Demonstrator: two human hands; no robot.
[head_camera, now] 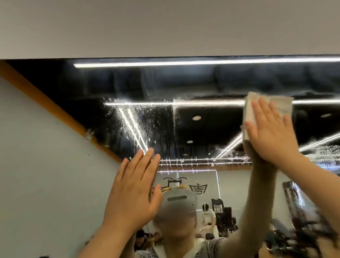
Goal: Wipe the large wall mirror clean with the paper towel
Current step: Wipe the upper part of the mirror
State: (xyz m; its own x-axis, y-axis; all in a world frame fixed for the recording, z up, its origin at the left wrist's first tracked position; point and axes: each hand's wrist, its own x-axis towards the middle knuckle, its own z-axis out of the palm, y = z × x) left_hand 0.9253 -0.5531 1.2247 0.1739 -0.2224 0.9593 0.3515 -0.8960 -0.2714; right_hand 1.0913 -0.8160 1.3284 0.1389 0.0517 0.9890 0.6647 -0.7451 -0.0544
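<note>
The large wall mirror (191, 86) fills the view below a grey wall band. Water droplets and streaks cover its upper middle part. My right hand (269, 134) presses a folded pale paper towel (280, 103) flat against the glass at the upper right, fingers straight and spread. My left hand (134, 191) is flat against the mirror at the centre left, fingers straight and together, holding nothing. The towel's lower part is hidden behind my right palm.
The mirror's top edge (154, 57) runs slanted under the grey wall (147, 10). The reflection shows me in a striped shirt, ceiling light strips, gym machines and other people in the room behind.
</note>
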